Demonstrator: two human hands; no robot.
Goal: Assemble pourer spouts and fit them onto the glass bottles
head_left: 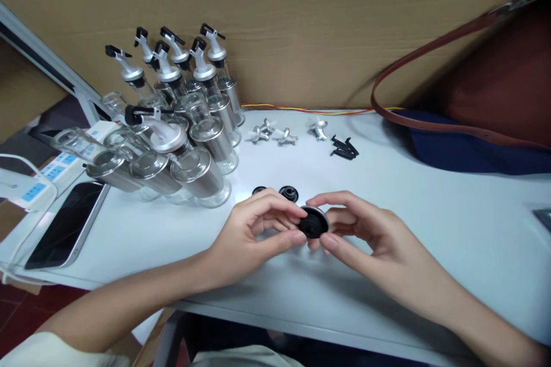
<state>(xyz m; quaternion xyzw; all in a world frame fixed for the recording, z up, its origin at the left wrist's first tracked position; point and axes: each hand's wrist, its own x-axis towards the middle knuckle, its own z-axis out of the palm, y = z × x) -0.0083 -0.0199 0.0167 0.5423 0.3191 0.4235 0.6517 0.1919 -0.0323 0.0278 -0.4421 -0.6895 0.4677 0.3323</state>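
Both hands meet over the white table (430, 229) and pinch one small round cap (314, 222), silver-rimmed with a black insert. My left hand (253, 235) grips its left side with thumb and fingertips. My right hand (365, 229) holds its right side the same way. Two black round inserts (288, 192) lie on the table just behind the cap. Farther back lie three silver spouts (275, 134) and a small pile of black levers (343, 149).
Several glass-and-steel oil bottles (202, 143), some fitted with pour spouts, stand at the back left. A phone (69, 223) and a power strip (55, 169) lie at the left edge. A dark bag with a brown strap (473, 132) sits at the back right against cardboard.
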